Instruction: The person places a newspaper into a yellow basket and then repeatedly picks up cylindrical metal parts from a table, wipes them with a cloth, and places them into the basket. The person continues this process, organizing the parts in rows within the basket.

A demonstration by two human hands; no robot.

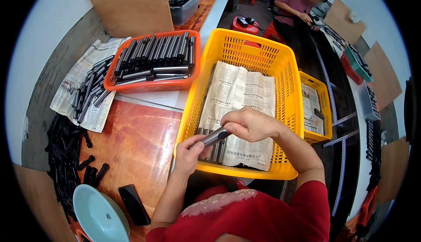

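Note:
My left hand (189, 153) grips the lower end of a grey metal tube (213, 137). My right hand (246, 123) closes its fingers on the tube's upper end. Both hands hover over the near left corner of a large yellow plastic basket (280, 62). The basket is lined with newspaper (240, 93), and a few similar tubes (214, 150) lie at its near end, partly hidden by my hands.
An orange basket (154, 84) full of grey tubes sits to the far left, with more tubes on a newspaper (87, 88). Black caps (66, 154) pile at the left edge. A pale bowl (98, 215) and a black object (133, 204) lie near. A seated person (298, 5) works beyond.

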